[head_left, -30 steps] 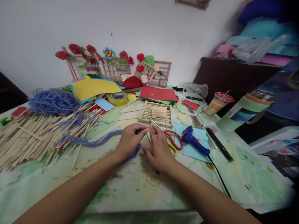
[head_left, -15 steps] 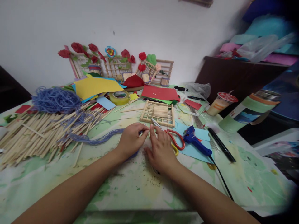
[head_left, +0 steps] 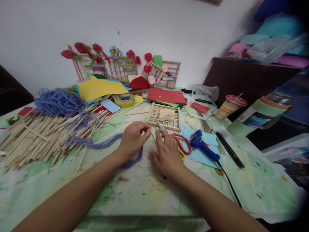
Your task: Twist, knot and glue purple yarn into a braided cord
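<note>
My left hand [head_left: 135, 140] is pinched closed above the table, thumb and index finger together; whatever lies between the tips is too small to name. Blue yarn [head_left: 96, 143] runs from the left to behind this hand and shows again beneath it. My right hand [head_left: 167, 153] rests palm down with its fingers spread, close to a thin stick [head_left: 153, 135] between the hands. Scissors with red and yellow handles [head_left: 184, 145] lie partly under the right fingers. Just beyond the hands is a small wooden stick lattice [head_left: 164, 116] with a panel of short sticks on it.
A stick pile [head_left: 36, 138] and yarn heap [head_left: 59, 101] lie left. Tape [head_left: 124, 100], yellow paper [head_left: 102, 90] and red paper [head_left: 166, 96] lie behind. To the right are a blue glue gun [head_left: 204, 146], a black marker [head_left: 229, 149], a cup [head_left: 230, 106] and a bottle [head_left: 258, 114].
My left hand has moved slightly left and up, away from my right hand, uncovering more yarn and the thin stick between them. The right hand stays about where it was.
</note>
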Demonstrator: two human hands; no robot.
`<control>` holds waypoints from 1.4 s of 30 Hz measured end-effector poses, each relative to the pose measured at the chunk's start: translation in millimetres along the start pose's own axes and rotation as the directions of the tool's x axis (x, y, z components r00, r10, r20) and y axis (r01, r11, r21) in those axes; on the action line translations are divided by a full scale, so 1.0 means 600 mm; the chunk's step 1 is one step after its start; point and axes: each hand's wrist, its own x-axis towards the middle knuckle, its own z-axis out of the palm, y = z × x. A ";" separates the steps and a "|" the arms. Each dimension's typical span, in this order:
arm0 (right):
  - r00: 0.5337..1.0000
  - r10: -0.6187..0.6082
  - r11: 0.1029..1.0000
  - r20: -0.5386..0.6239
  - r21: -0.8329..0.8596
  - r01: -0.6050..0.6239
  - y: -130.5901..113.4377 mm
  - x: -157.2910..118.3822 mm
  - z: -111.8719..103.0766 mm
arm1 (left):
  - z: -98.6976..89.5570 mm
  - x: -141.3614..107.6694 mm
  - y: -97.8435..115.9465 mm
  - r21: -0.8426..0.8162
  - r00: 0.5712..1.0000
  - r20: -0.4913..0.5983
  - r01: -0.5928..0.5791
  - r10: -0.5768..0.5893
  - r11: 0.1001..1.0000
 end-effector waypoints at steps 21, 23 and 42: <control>1.000 -0.001 1.000 -0.021 0.021 0.001 0.002 -0.001 0.003 | 0.016 -0.003 0.004 -0.383 0.961 0.130 0.275 -0.244 0.882; 1.000 -0.004 1.000 -0.017 0.020 0.004 0.001 -0.001 0.003 | 0.017 -0.003 0.004 -0.365 0.963 0.134 0.266 -0.233 0.892; 0.992 -0.051 0.998 -0.115 0.027 0.054 0.010 -0.001 0.018 | 0.014 -0.001 -0.002 -0.120 0.994 0.061 0.102 -0.095 0.988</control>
